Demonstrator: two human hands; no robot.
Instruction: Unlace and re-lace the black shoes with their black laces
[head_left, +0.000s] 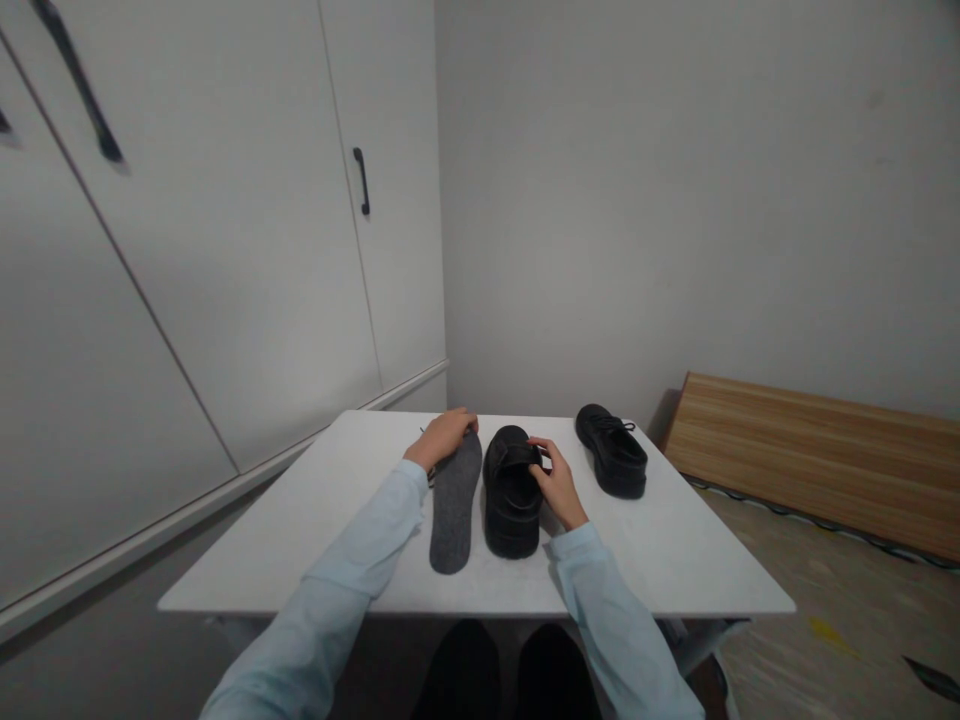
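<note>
A long grey felt insole (454, 515) is in front of me, slightly left of the middle of the white table. My left hand (447, 436) grips its far end, with the fingers curled over the edge. Right beside it stands a black shoe (511, 530), heel toward me and its opening facing up. My right hand (556, 482) pinches the shoe's tongue (516, 455) at the right side between thumb and fingers. Part of a dark, thin, lace-like thing (431, 478) shows under my left wrist; the rest is hidden.
A second black shoe (621, 468), laced, stands farther right on the white table (315, 540). White cabinets (225, 250) with dark handles line the left. A wood-patterned panel (810, 460) leans by the wall at right. My dark-clad legs are below the table's front edge.
</note>
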